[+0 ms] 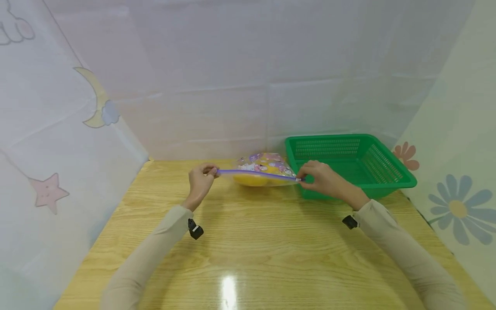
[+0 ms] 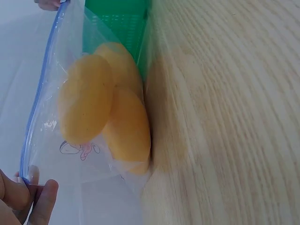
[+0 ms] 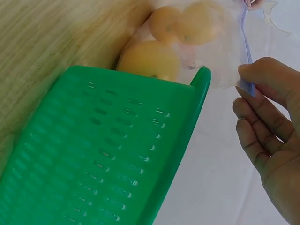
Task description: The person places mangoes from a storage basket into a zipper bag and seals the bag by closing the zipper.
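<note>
A clear zip bag (image 1: 267, 161) with cartoon prints and a purple zip strip lies on the table, its top edge stretched level between both hands. Inside it are three yellow-orange mangoes (image 2: 86, 98), resting against each other. My left hand (image 1: 201, 183) pinches the left end of the strip between thumb and fingers. At the other end, my right hand (image 1: 323, 178) pinches the corner of the strip by the slider, the other fingers loosely bent in the right wrist view. Whether the zip is sealed all along cannot be made out.
A green plastic basket (image 1: 350, 189) with slotted walls stands right of the bag, close beside it and partly behind my right hand. The wooden table (image 1: 248, 241) meets a pale cloth backdrop (image 1: 217, 86) at the back and sides.
</note>
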Tool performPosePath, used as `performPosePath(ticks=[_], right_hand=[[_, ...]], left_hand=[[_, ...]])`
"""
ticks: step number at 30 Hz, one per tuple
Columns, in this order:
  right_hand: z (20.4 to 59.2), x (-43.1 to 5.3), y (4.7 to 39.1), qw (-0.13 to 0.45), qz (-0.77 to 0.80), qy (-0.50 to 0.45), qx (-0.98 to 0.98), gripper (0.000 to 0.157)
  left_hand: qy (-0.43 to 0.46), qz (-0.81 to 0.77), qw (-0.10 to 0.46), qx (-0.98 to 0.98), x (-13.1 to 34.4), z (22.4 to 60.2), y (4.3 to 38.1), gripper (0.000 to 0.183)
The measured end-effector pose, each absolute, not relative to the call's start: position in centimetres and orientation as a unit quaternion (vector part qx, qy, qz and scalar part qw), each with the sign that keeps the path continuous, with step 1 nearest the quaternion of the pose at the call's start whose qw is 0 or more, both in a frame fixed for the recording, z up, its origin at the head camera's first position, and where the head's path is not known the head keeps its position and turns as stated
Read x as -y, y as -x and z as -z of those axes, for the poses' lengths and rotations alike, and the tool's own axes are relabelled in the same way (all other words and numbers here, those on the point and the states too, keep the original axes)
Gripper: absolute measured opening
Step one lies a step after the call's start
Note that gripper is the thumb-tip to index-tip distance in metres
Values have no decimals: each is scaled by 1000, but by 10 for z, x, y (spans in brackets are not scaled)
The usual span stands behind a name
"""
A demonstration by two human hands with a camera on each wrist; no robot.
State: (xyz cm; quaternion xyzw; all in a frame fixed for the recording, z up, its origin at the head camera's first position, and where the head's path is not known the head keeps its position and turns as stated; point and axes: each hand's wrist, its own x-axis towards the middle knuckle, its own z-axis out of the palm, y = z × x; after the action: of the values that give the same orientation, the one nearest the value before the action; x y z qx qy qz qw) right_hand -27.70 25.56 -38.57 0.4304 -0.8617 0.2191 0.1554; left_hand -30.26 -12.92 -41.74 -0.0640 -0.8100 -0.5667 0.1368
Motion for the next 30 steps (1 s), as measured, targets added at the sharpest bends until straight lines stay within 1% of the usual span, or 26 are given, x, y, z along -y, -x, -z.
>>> performPosePath(ticks=[6, 10, 15, 18, 23, 30], right_hand=[[391, -255, 266, 155, -218, -438, 858, 22], [395, -253, 262, 154, -213, -442, 858, 23], [402, -252, 258, 164, -191, -453, 855, 23], [407, -252, 257, 175, -182, -460, 851, 26], [414, -251, 255, 193, -164, -478, 841, 31], [425, -250, 251, 213, -110, -486, 840, 31]], left_hand=[[71, 529, 145, 833, 131, 421, 294, 12], [70, 523, 142, 838, 133, 424, 288, 13], [75, 526, 125, 838, 137, 429, 279, 14], [84, 516, 115, 845, 139, 431, 274, 14], [107, 501, 99, 853, 142, 433, 267, 13], [157, 452, 69, 875, 147, 435, 259, 13]])
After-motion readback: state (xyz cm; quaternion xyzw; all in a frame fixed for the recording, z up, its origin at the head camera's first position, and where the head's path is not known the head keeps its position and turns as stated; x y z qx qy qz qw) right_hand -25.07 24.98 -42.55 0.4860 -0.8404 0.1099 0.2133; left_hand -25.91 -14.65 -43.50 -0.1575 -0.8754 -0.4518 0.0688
